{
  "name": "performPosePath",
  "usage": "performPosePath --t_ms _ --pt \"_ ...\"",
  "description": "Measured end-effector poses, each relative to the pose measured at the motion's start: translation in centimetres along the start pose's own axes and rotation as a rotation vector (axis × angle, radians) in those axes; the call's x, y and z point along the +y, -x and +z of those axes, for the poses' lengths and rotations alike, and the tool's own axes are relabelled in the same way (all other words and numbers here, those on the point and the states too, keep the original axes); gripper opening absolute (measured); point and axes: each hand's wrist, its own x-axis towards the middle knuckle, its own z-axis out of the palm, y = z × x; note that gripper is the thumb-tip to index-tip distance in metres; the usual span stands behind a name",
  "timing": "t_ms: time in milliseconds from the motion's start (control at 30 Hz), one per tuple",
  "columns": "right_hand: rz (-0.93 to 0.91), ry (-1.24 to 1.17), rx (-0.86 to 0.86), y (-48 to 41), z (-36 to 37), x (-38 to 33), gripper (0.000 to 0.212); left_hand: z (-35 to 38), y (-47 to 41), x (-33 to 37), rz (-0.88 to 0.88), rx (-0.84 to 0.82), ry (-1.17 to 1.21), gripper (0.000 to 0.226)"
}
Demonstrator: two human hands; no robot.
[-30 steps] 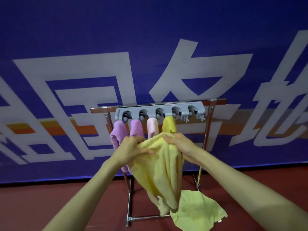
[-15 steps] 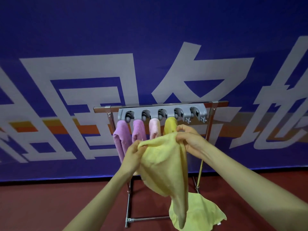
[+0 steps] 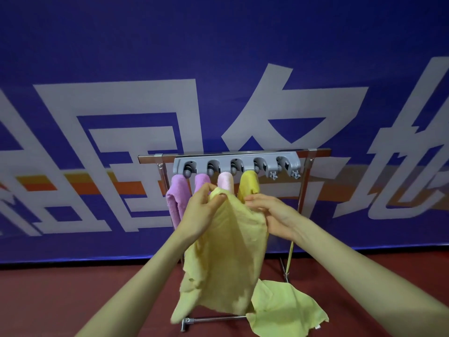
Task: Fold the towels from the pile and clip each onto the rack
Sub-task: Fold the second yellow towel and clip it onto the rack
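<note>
Both bare forearms reach forward and converge. The left hand [image 3: 201, 212] pinches the yellow towel [image 3: 226, 251] at its top; the right hand [image 3: 274, 215], just beside it, grips its side.

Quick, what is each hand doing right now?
Left hand: pinches the top corner of the yellow towel.
Right hand: holds the same towel's right edge.

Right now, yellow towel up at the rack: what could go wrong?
The held towel hangs bunched from the left grip; clipped like this it may go in unfolded.
Its tail dangles by the foot bar and may snag.
Only one free clip shows, yet a floor towel waits.
</note>
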Motion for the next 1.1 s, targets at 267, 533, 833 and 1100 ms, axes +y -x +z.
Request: performPosePath --t_ms 267,533,833,1100 --pt "-0.212 0.104 0.123 -0.7 0.5 0.0 0.014 -0.6 0.8 -0.9 0.048 -0.085 -0.137 0.015" --pt "-0.312 0.27 0.419 -0.9 -1.3 -2.1 0.008 -2.8 0.9 -6.8 -0.105 -0.22 -0.277 0.037" --pt "-0.305 0.207 0.568 -1.2 -4.5 -2.5 0.01 -6.2 1.9 -11.2 -0.269 -0.467 -0.583 0.046" --pt "-0.329 0.2 0.661 -1.1 -6.4 -3.2 0.013 -6.6 2.5 -12.0 -0.394 -0.251 -0.184 0.018"
